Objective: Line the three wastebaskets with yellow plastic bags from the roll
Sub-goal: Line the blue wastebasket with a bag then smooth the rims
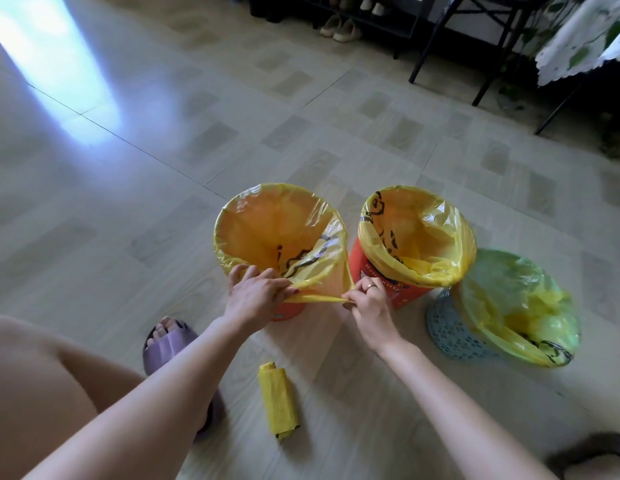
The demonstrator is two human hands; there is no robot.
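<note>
Three wastebaskets stand on the floor. The left orange basket holds a yellow bag spread over its rim. My left hand and my right hand both pinch the bag's near edge, which is stretched taut between them. The middle orange basket has a yellow bag folded over its rim. At the right, a blue perforated basket carries a looser yellow bag. The roll of yellow bags lies on the floor between my forearms.
My foot in a purple slipper rests left of the baskets, my bare knee at lower left. Black chair and table legs, a shoe rack with shoes and a white patterned tablecloth stand at the far right. Tiled floor stretches left.
</note>
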